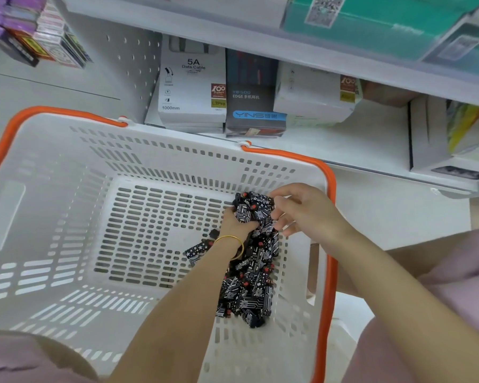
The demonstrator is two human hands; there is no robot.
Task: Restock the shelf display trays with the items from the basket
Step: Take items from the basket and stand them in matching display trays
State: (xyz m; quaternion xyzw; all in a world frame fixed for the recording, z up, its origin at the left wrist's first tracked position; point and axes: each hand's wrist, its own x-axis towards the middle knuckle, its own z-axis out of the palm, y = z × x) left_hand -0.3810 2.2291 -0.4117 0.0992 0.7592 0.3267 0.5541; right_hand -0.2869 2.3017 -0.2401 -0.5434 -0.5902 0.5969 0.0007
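White shop shelving fills the background beyond the basket (53, 189), which is white, slotted and has orange handles (288, 154). Inside it, the small black-and-white patterned items (249, 288), many with a red tip, lie heaped against the basket's right wall. The heap's long axis runs from the near right corner toward the far right corner, while single pieces point every which way. One star-printed piece (197, 250) lies flat just left of the heap, its length slanting toward the basket's far right. Behind the basket's far rim, on the lower shelf (343, 145), stand a white data cable box (191, 87), a dark earphone box (252, 98) and another white box (313, 92). Teal boxes (371, 20) sit on the shelf above, and stacked card packs (39, 37) are beyond the basket's far left corner. The left hand (237, 221), with a gold bangle (233, 240) at the wrist, reaches into the far end of the heap, its fingers curled around a bunch of items. The right hand (302, 208) meets it from the basket's right rim, fingers bent and pinching the top of the same bunch. Both forearms cross over the near part of the heap and hide some of it.
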